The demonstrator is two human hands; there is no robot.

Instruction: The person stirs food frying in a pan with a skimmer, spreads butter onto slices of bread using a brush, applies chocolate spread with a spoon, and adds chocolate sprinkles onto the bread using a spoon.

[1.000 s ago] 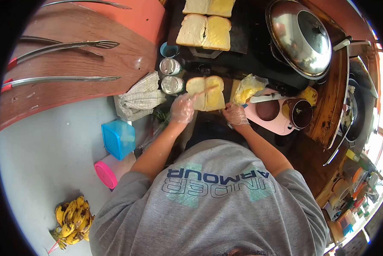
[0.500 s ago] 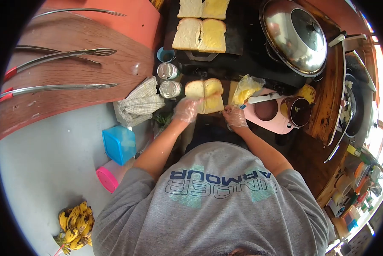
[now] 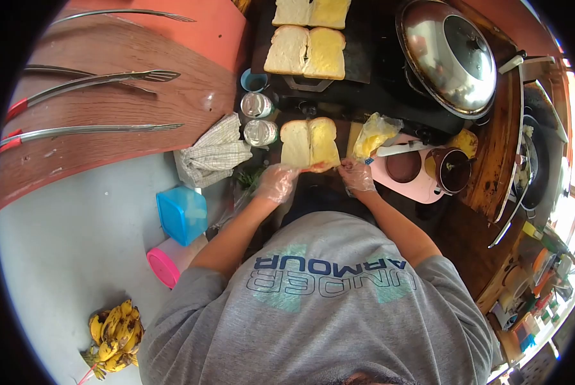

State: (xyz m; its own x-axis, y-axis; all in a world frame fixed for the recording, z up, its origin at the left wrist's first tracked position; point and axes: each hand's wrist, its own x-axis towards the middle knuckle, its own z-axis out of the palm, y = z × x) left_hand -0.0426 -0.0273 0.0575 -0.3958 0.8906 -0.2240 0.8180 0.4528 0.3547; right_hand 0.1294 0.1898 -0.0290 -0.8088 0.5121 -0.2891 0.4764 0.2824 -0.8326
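Note:
Two joined slices of bread (image 3: 295,144), one pale and one with a yellow spread, lie in front of me. A reddish strip shows along their near edge. My left hand (image 3: 278,183), in a clear plastic glove, is closed at the near left corner of the bread. At the near right corner, my right hand (image 3: 356,177), gloved the same way, has its fingers pinched on the bread's edge. The fingertips are partly hidden. Beside my right hand lies a plastic bag of yellow spread (image 3: 376,136).
More bread slices (image 3: 305,53) rest on the dark griddle ahead. A lidded pan (image 3: 451,58) stands right of it. Two cans (image 3: 260,133), a checked cloth (image 3: 213,151) and tongs (image 3: 101,130) are left. A pink board (image 3: 396,176) bears a knife (image 3: 399,149) and brown pot (image 3: 453,169).
The near bread, bent across its middle before, now lies flatter, with the reddish strip at its near edge. My left hand has shifted slightly down and left from the bread's middle.

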